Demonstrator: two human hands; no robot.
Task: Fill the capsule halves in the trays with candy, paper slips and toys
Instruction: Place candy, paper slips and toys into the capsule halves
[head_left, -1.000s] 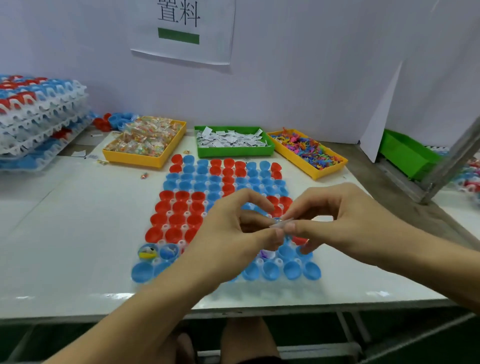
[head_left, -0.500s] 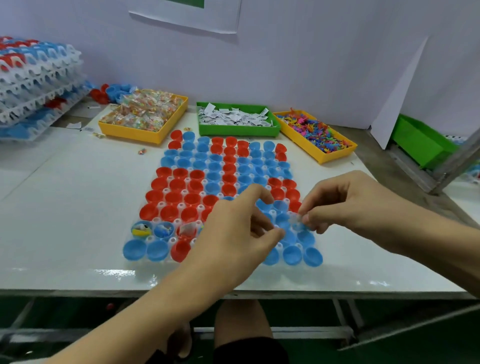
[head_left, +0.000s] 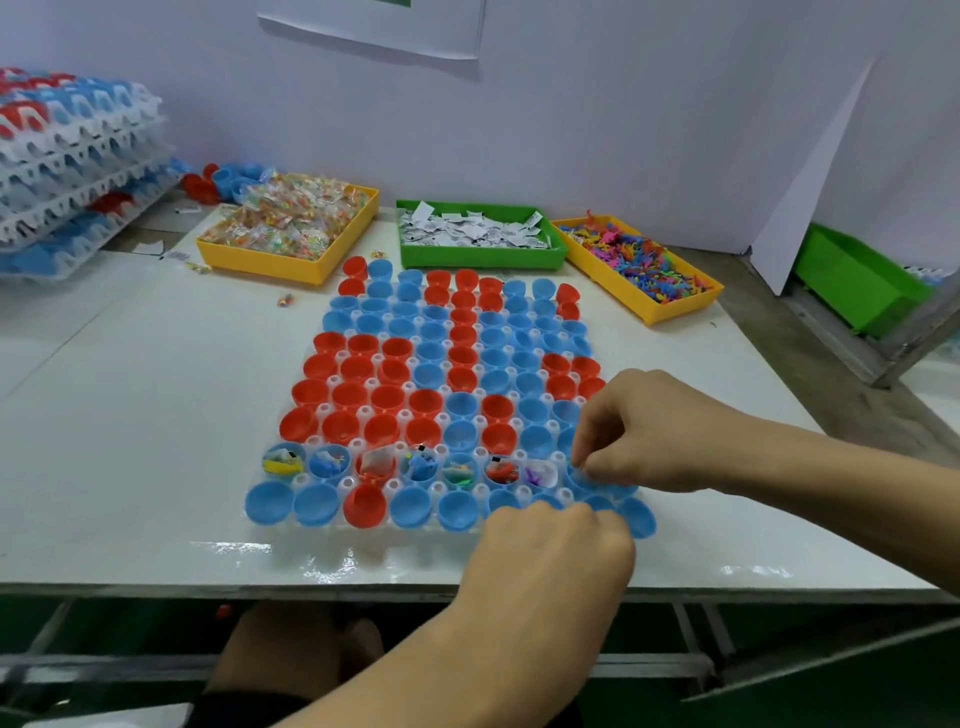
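The right hand (head_left: 657, 431) hangs over the near right corner of the capsule tray (head_left: 452, 410), fingers curled downward with the tips bunched narrowly at a blue capsule half in the second row from the front; whether they pinch anything cannot be told. The left hand (head_left: 550, 561) sits at the tray's front edge, right of centre, fingers curled under and hidden from the camera, so its grip cannot be told; its knuckles cover the front-row halves there.

The tray rests on a white table (head_left: 130, 441) and holds red and blue capsule halves, open side up. In its second row from the front, seven halves left of the right hand already carry mixed contents (head_left: 415, 465); the rest look empty.

Behind the tray, left to right, stand a yellow bin of wrapped candy (head_left: 291, 223), a green bin of paper slips (head_left: 475, 231) and a yellow bin of small coloured toys (head_left: 639, 260). Far left of the tray sits a stack of loaded trays (head_left: 67, 156). A white wall (head_left: 623, 104) backs the table.
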